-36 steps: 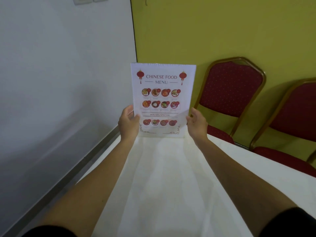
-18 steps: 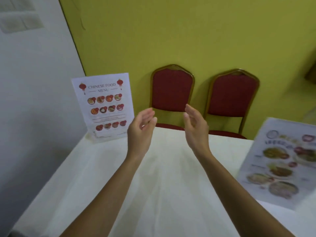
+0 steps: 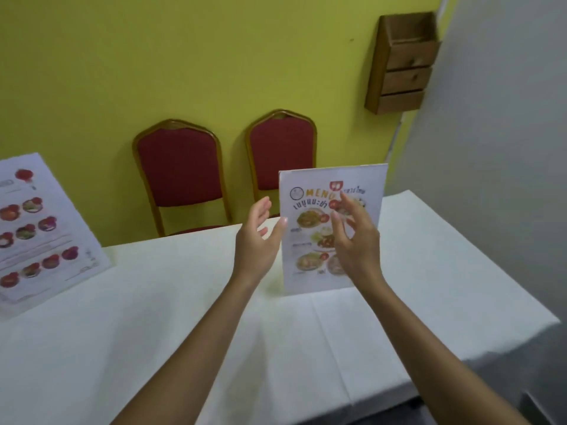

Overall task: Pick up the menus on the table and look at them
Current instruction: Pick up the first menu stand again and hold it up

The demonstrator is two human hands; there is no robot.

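So both hands are up and empty right now, fingers spread and palms turned roughly toward each other, nothing gripped. The left hand [image 3: 257, 240] hovers just off the left edge of the Thai menu [image 3: 310, 237], thumb tip about level with that edge, though I can't tell if it's actually touching. The right hand [image 3: 356, 240] is in front of the menu's right half and covers some of the dish photos from this angle. The menu itself stands upright on the white counter [image 3: 153, 302], long axis vertical, printed face toward the camera, bottom edge resting on the cloth, straight ahead and a bit to the right. My read is the next move comes down to the two hands closing in on the side edges, and since the sheet sits between them already, both are about equally near, with the right one maybe slightly ahead. The other one, the Chinese food menu [image 3: 40, 231], is propped at the far left of the counter, well apart from both hands and partly cut off by the frame. Two red chairs [image 3: 181, 167] stand behind the counter against the yellow wall.
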